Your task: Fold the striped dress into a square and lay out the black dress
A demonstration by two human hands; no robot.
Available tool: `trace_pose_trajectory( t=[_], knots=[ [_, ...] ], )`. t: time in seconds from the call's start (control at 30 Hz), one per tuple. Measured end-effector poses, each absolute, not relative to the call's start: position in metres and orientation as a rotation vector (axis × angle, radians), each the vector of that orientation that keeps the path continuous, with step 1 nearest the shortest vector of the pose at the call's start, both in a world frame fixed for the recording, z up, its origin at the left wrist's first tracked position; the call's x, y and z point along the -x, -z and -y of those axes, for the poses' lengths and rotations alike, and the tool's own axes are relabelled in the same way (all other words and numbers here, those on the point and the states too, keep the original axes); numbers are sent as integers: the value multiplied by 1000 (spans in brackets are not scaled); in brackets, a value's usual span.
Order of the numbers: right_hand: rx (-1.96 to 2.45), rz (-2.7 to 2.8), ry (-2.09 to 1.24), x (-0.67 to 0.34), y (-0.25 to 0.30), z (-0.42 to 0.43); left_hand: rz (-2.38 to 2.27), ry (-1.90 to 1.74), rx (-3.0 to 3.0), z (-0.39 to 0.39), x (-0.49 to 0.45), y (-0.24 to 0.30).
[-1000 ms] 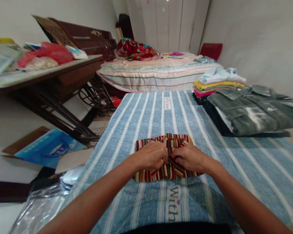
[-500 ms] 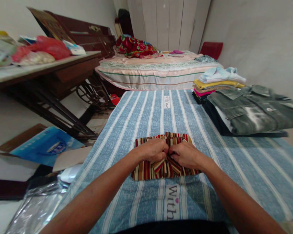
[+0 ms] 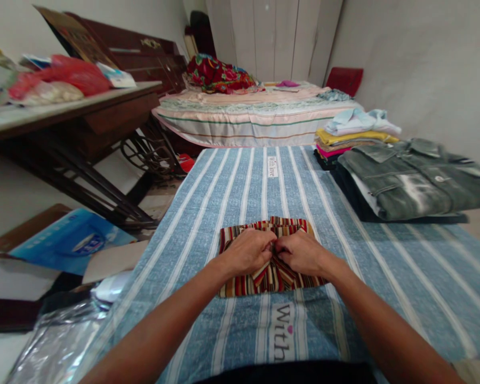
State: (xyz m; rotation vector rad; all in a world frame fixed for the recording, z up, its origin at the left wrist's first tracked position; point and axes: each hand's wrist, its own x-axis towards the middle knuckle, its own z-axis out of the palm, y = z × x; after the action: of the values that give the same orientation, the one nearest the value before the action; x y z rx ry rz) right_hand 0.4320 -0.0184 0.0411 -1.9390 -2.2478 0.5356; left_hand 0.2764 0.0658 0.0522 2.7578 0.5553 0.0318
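A folded striped garment (image 3: 280, 282) in red, tan, black and cream lies on the blue-and-white striped cloth (image 3: 240, 186) in front of me. Its collar-like front edges meet at the middle. My left hand (image 3: 251, 252) is closed, pinching the fabric just left of that middle. Close beside it, my right hand (image 3: 302, 253) is also closed on the fabric from the right. The fingertips of both hands nearly touch, and what exactly lies between them is hidden.
At the right sit a folded grey-green denim jacket (image 3: 420, 178) on dark clothes and a stack of folded clothes (image 3: 354, 136). Behind is a bed (image 3: 256, 120). A table (image 3: 116, 104) with plastic bags stands left, above a blue box (image 3: 76, 240).
My left hand has shifted slightly, its fingers loosening a little at the garment's middle. The right hand stays almost in place. The camera view has turned very slightly.
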Motion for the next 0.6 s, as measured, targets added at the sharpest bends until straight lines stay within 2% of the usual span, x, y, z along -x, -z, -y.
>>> trace_pose_trajectory(
  t=[0.27, 0.5, 0.6],
  knots=[
    [1949, 2182, -526, -430, -40, 21, -715, -600, -2850, -38, -254, -46],
    [1940, 2060, -436, -424, -33, 29, -1047, -668, -2900, -7, -248, -13],
    [1731, 1943, -460, -426, -47, 48, -1087, -836, -2890, -4, -249, -6]
  ],
)
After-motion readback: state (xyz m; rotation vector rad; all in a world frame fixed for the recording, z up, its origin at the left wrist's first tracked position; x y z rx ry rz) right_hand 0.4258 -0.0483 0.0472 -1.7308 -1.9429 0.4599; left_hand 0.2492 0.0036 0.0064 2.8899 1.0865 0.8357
